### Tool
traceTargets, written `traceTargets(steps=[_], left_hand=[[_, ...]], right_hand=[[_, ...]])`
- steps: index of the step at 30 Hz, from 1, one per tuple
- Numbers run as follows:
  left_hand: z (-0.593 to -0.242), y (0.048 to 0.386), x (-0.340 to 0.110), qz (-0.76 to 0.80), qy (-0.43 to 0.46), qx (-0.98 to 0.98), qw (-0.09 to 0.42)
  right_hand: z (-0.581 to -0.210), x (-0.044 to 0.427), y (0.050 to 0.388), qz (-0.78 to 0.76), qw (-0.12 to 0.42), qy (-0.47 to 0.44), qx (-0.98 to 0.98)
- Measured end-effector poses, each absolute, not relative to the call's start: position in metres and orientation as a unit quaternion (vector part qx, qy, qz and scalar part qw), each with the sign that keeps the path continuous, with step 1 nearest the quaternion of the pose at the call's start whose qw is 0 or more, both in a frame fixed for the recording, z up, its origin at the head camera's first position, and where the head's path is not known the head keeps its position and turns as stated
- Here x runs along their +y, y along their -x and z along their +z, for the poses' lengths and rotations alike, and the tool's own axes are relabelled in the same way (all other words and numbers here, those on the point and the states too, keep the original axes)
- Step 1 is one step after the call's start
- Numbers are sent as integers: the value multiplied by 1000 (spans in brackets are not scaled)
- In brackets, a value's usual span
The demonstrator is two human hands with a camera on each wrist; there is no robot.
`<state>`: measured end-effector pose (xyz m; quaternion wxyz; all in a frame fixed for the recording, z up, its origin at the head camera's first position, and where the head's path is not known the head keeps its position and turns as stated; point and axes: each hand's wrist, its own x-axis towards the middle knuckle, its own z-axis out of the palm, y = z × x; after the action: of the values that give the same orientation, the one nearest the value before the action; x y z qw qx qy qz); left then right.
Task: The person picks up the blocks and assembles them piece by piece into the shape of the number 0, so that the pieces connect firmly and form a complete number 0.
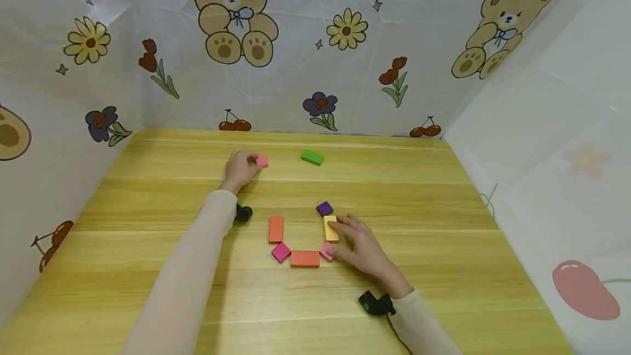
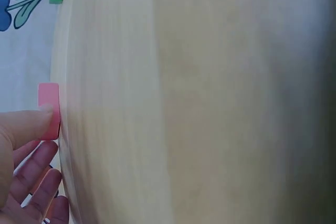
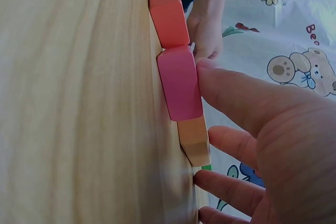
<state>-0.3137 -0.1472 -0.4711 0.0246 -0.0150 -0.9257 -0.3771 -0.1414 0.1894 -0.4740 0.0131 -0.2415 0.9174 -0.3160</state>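
At the back left of the table, my left hand (image 1: 240, 170) pinches a small pink block (image 1: 263, 161) between thumb and fingers. In the left wrist view the thumb lies against that block's pink face (image 2: 50, 100). My right hand (image 1: 363, 250) has its fingers extended over the right side of a U-shaped row of blocks. Its thumb touches a second pink block (image 1: 326, 252), and a fingertip rests on the yellow block (image 1: 331, 233). The row also has an orange-red block (image 1: 305, 259) in front, a magenta block (image 1: 281, 252) and another orange-red block (image 1: 276, 229) on the left.
A purple block (image 1: 325, 209) lies just behind the yellow one. Farther back is a green block (image 1: 313, 158), right of my left hand. Patterned cloth (image 1: 296, 59) rises behind the wooden table (image 1: 419, 190) and along its sides. Black wrist devices show at both wrists.
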Motion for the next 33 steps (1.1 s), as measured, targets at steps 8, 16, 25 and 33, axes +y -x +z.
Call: traceTargets(steps=[8,16,25,33], left_hand=[[-474,310,-149,-420,7,-907,19],[-478,306,-150,-482,-11,-876,22],[-476,297,-153,-543,-33,-839,8],[-475,288,-155,-581,-51,-812,-19]], right_hand=[[-475,189,142,-315,10,244,917],[-477,190,143,-315,6,244,917],[-475,189,143,-313,2,248,917],[-476,190,143,-313,3,248,917]])
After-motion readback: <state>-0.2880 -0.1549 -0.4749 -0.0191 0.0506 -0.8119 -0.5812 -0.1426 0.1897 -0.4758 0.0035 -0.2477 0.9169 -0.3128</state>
